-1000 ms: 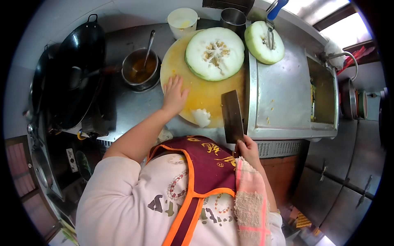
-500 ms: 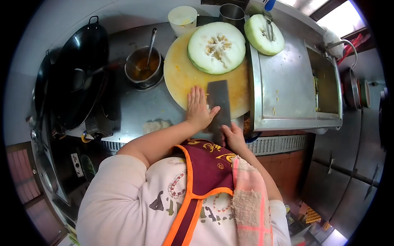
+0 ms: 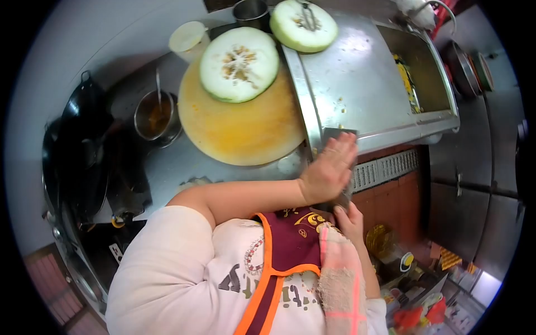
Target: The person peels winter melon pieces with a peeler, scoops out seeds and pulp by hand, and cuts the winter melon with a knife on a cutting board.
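A cleaver (image 3: 331, 133) is gripped near its handle by my right hand (image 3: 348, 219), close to my apron at the counter's front edge. Over the blade lies my left hand (image 3: 329, 170), fingers stretched out and covering most of it; whether the palm presses on the blade I cannot tell. Both hands are to the right of the round cutting board (image 3: 245, 139). On the board's far side rests a cut winter melon (image 3: 239, 89), its white flesh and seedy core facing up. A second cut winter melon (image 3: 285, 36) sits farther back, with a metal peeler (image 3: 307, 17) on top.
Left of the board stands a metal pot (image 3: 140, 124) with sauce and a spoon. A white tub (image 3: 187, 40) and a steel pot (image 3: 250, 12) stand behind. A sink (image 3: 427, 67) lies at the right, and black woks (image 3: 84, 106) at the left.
Both hands and the cleaver have moved right, off the board and past its edge. My view has turned toward the right. The melons stay in place.
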A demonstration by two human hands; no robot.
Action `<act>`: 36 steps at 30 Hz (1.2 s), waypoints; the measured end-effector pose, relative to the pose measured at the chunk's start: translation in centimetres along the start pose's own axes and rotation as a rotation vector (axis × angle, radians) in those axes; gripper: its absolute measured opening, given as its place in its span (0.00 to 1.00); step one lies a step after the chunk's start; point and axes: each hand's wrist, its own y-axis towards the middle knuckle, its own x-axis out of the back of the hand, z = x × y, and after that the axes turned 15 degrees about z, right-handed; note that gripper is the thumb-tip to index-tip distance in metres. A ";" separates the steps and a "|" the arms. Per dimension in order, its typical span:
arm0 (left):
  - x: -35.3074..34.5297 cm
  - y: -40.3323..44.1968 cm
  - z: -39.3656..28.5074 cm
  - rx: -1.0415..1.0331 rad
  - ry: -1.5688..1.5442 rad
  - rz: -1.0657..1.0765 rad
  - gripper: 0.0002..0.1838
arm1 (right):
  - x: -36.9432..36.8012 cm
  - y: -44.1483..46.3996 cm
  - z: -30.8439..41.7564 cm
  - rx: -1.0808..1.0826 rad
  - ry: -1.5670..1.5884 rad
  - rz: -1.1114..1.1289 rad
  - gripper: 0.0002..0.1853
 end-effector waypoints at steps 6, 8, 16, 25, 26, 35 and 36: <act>-7.1 4.9 -2.1 -0.344 -0.275 0.171 0.25 | 3.1 -5.6 0.8 0.067 0.155 -0.412 0.05; -9.6 5.6 -0.9 -0.333 -0.294 0.211 0.24 | 3.9 -5.5 1.3 0.044 0.180 -0.496 0.06; -1.0 2.9 0.6 -0.343 -0.184 0.166 0.22 | 7.2 -4.0 1.1 0.003 0.114 -0.694 0.06; 15.5 -13.2 20.0 0.707 0.569 -0.088 0.22 | 7.2 -2.3 4.1 0.111 0.178 -0.712 0.04; 15.8 -14.4 22.7 0.818 0.615 -0.089 0.24 | 7.3 -2.1 4.4 0.108 0.169 -0.701 0.04; 3.4 -10.6 12.0 0.695 0.485 0.143 0.36 | 6.6 -1.7 5.9 0.152 0.119 -0.627 0.05; 2.2 -9.8 10.4 0.622 0.486 0.158 0.37 | 6.8 -1.6 5.8 0.154 0.121 -0.621 0.05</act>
